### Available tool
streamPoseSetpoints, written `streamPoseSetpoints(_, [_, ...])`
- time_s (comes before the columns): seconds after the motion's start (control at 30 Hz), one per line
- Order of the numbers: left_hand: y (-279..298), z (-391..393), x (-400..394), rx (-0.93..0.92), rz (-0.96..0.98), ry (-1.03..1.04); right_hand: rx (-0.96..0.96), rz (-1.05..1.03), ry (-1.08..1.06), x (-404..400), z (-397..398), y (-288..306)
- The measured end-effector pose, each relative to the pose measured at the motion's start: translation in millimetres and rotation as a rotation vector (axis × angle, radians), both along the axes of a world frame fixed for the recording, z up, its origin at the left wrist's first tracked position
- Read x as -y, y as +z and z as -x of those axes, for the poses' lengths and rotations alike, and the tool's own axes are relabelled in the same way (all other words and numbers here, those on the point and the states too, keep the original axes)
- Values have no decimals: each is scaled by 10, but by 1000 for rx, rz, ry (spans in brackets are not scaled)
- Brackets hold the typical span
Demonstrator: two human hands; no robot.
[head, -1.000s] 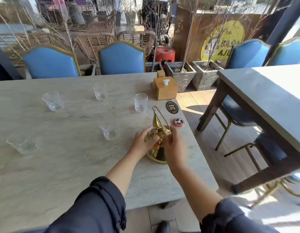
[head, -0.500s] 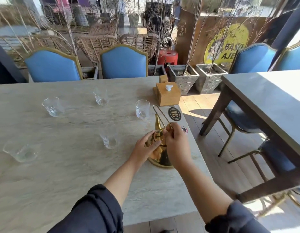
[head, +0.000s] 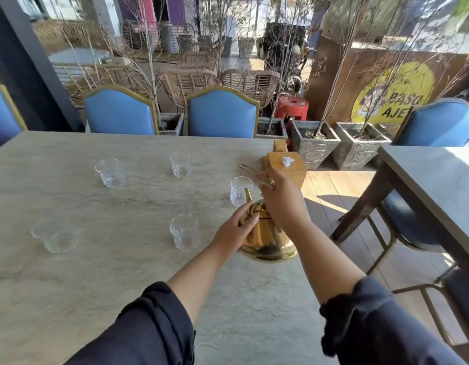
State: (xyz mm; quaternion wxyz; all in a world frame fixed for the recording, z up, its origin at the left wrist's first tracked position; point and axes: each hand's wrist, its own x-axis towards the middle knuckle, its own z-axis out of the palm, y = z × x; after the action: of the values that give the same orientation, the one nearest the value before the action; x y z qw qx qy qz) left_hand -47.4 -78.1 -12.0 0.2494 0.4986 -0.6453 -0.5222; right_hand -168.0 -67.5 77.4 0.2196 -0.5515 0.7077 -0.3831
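stone table (head: pixel 96 285), gold kettle (head: pixel 267 238), glass (head: pixel 238 189) just beyond it, tissue box (head: pixel 290 169) behind

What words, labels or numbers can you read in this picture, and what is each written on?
"BASO": yellow round sign on the brown board.
"AJE": same sign, line below; its end is hidden by a blue chair.
No text shows on the gold kettle, glasses or tissue box.

Right hand (head: pixel 278 197) blocks the gold kettle's (head: pixel 267 241) top, handle base lost behind it; leftmost blue chair (head: pixel 1 111) is cut off at the edge.
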Motion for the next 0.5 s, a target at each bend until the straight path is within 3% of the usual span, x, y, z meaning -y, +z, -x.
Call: streamPoseSetpoints(0.5, [-33, -145, 369, -120, -116, -21, -87, -71, -58, 614, -158, 46])
